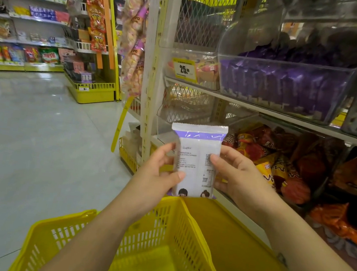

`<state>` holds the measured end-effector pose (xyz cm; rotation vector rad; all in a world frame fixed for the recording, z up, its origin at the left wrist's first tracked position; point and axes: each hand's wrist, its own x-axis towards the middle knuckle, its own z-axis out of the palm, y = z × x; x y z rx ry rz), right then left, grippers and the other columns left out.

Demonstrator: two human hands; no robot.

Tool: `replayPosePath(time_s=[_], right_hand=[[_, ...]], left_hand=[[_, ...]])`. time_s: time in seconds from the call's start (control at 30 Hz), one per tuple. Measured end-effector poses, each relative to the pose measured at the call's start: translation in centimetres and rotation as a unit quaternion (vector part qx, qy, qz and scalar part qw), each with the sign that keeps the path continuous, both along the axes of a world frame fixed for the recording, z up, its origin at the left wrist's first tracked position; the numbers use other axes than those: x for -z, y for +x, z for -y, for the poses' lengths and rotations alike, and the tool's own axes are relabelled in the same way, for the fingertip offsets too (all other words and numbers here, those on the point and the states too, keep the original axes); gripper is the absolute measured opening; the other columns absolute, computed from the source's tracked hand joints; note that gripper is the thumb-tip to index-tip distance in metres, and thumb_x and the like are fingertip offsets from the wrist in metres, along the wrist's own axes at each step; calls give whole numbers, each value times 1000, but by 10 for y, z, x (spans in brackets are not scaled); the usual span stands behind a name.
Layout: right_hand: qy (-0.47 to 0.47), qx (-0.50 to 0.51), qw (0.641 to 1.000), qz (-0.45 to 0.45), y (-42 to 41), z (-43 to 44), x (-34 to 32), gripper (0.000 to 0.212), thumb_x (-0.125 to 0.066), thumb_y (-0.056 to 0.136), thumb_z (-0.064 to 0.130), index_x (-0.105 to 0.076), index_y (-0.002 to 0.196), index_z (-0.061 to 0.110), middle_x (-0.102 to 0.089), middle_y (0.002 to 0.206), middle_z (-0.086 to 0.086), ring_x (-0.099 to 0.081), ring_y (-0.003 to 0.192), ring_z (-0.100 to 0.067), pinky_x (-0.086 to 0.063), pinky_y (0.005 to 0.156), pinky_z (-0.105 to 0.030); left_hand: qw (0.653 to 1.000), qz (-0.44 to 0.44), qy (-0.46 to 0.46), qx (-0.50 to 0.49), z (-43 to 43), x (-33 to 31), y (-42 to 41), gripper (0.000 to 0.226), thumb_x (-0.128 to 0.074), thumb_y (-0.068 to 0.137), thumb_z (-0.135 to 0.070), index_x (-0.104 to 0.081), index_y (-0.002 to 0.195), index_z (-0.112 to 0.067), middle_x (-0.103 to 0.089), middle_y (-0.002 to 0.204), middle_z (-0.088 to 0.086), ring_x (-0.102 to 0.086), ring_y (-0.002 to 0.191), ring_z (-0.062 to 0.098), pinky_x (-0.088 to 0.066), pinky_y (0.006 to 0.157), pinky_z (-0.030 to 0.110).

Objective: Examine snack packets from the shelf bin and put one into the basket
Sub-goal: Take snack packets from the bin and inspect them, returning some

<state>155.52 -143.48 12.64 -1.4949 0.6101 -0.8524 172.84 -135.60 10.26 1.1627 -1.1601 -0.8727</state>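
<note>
The snack packet point(196, 160), white with a purple band, stands upright between both hands, with its printed side toward the camera. The left hand point(158, 178) grasps its left edge, thumb in front. The right hand point(235, 176) grasps the right edge in the same way. Just below the hands is the yellow basket point(157, 229). Above the right hand, the clear shelf bin point(283, 63) holds purple packets. To the right of this hand lie orange packets point(281, 166).

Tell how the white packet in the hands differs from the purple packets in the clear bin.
The white plastic snack packet with a purple band shows a printed white face; the purple packets in the clear plastic bin show purple. The held packet is upright above the yellow plastic basket, pinched by left hand and right hand; the binned packets stand crowded. Both carry purple.
</note>
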Motion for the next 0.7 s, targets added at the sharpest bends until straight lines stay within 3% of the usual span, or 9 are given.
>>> replayPosePath(time_s=[0.1, 0.2, 0.27, 0.4, 0.43, 0.53, 0.7], right_hand=[[33, 23, 999, 11, 2, 0, -1, 20, -52, 94, 25, -63, 109, 17, -73, 109, -4, -68, 104, -22, -57, 83, -39], [25, 36, 999, 13, 5, -6, -5, 19, -58, 89, 23, -62, 103, 11, -75, 98, -6, -72, 91, -20, -59, 70, -31], [4, 56, 998, 2, 8, -11, -6, 18, -64, 85, 21, -60, 99, 10, -75, 94, -8, -73, 86, -21, -61, 70, -35], [-104, 108, 988, -47, 15, -23, -7, 20, -74, 81, 17, -60, 94, 9, -75, 94, -9, -72, 89, -24, -57, 83, -49], [-130, 112, 983, -62, 16, -26, -7, 21, -75, 80, 20, -60, 92, 10, -75, 92, -6, -72, 87, -21, -56, 82, -49], [-175, 112, 972, -111, 18, -32, -8, 25, -78, 78, 27, -60, 91, 14, -75, 90, 0, -71, 85, -11, -56, 79, -47], [-200, 99, 964, -146, 16, -35, -11, 27, -79, 77, 25, -59, 92, 14, -74, 92, 3, -70, 84, -5, -58, 76, -42]], left_hand=[[1000, -5, 6, 7, 1, -4, -2, 51, -59, 94, -10, -47, 118, -53, -70, 99, -21, -71, 92, 5, -59, 65, 28], [995, 62, -26, -75, 2, -5, -6, 53, -63, 93, -14, -45, 131, -46, -62, 118, -17, -68, 97, 2, -60, 72, 28], [987, 115, -44, -100, 2, -5, -11, 47, -66, 91, -21, -50, 121, -53, -57, 124, -18, -63, 102, -2, -59, 77, 27], [991, 90, -30, -91, 3, -3, -14, 38, -68, 88, -30, -58, 103, -62, -66, 106, -24, -69, 88, -2, -58, 71, 22], [992, 80, -23, -99, 4, -1, -13, 36, -68, 88, -31, -59, 112, -55, -66, 106, -23, -69, 86, -2, -59, 72, 24], [990, 80, 17, -119, 5, 0, -7, 58, -69, 87, -29, -46, 140, -31, -64, 114, -16, -67, 85, -6, -59, 81, 35], [977, 173, 20, -125, 0, -2, 2, 60, -67, 84, -26, -48, 141, -30, -68, 105, -18, -65, 74, -12, -49, 63, 9]])
